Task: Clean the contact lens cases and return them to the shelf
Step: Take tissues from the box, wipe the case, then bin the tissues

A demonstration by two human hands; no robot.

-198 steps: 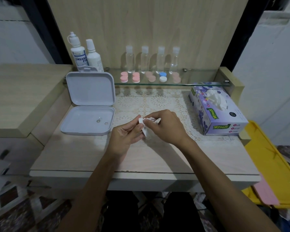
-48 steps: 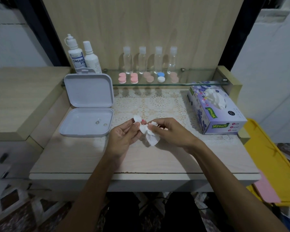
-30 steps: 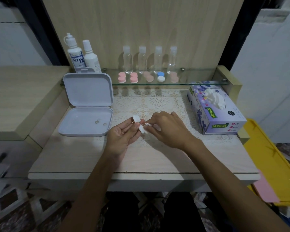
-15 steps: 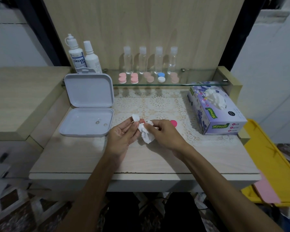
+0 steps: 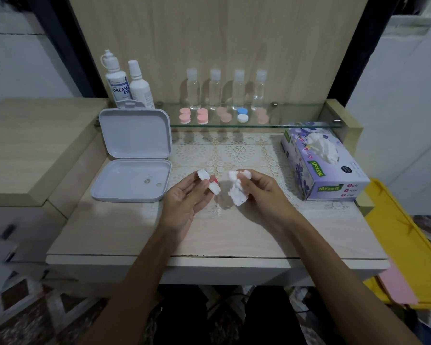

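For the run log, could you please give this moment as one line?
left hand: holds lens case | right hand: grips tissue | apart above table

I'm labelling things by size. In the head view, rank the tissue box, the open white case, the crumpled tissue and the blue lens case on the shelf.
Largest to smallest as they look:
1. open white case, tissue box: too close to rank.
2. crumpled tissue.
3. blue lens case, though it sits farther back.

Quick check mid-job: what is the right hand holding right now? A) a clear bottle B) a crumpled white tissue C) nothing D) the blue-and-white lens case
B: the right hand grips a crumpled white tissue, while the left hand holds the white lens case.
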